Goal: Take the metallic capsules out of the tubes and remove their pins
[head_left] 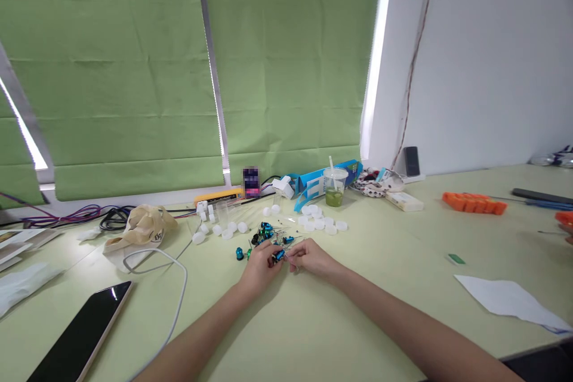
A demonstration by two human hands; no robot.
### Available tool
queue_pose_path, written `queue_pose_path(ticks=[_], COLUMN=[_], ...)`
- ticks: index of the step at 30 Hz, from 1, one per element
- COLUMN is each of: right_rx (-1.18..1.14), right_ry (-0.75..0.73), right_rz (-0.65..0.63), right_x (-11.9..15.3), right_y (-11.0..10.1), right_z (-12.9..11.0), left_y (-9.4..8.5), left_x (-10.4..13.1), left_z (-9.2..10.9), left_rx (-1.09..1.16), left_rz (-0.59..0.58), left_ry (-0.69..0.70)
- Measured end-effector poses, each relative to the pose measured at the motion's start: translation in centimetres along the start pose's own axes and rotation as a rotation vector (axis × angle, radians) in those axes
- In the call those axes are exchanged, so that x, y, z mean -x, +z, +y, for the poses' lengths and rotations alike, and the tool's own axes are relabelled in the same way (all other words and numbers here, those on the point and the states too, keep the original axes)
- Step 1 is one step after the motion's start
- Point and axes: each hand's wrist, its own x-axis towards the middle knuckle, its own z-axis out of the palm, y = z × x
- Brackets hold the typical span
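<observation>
In the middle of the table my left hand (pixel 262 265) is closed on a small shiny blue part (pixel 280 255) with a dark end. My right hand (pixel 313 259) is just beside it, thumb and forefinger pinched together at the blue part's right end. Something thin and pale shows at those fingertips, too small to name. Behind my hands lies a loose pile of similar blue, green and black parts (pixel 266 230), some with thin stems. One blue part (pixel 240 253) stands alone to the left of my left hand.
White round caps (pixel 316 224) lie behind the pile, near a lidded cup (pixel 335 188) of green drink. On the left are a tablet (pixel 83 334), a white cable (pixel 183 286) and a cloth bag (pixel 138 236). Rightward are orange holders (pixel 474 203) and white paper (pixel 510 298).
</observation>
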Motion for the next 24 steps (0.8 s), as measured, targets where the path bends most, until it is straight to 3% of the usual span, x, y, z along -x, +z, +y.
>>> queue_pose_path(ticks=[9, 24], right_rx=[-0.073, -0.048], right_ry=[0.070, 0.060], right_rz=[0.093, 0.071], right_x=[-0.4, -1.1], right_y=[0.4, 0.2], right_z=[0.3, 1.5], left_y=[0.6, 0.5], left_x=[0.1, 0.1], left_z=[-0.8, -0.5], left_rx=[0.010, -0.002], left_rz=[0.011, 0.023], left_ry=[0.029, 0.070])
